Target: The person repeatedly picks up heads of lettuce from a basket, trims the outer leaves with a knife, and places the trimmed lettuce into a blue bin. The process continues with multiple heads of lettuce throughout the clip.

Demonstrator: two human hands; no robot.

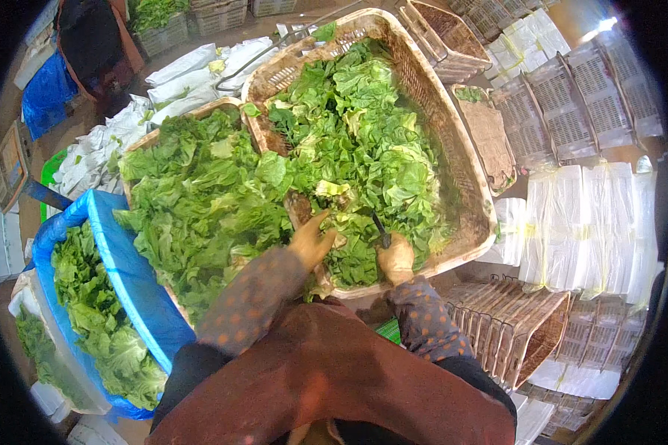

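My right hand [396, 260] grips a small dark knife [379, 225], which points up and away over the near part of a dirty plastic crate [479, 222]. Leafy lettuce [362, 128] fills much of that crate, with a few pale, yellowish pieces among the green leaves. Slightly blurred, my left hand [312, 243] hovers at the crate's left rim with thumb and fingers apart. I see nothing held in it. Left of it, a second crate is heaped with loose lettuce leaves [206, 194], which spill against the shared rim.
A blue-lined container [128, 278] of lettuce stands at left, near a scale display [10, 167]. White bags [183, 72] lie beyond. On the right are stacked brown crates [512, 322], a sacking-covered crate [487, 133] and wrapped white foam boxes [579, 222]. Another person [94, 44] is upper left.
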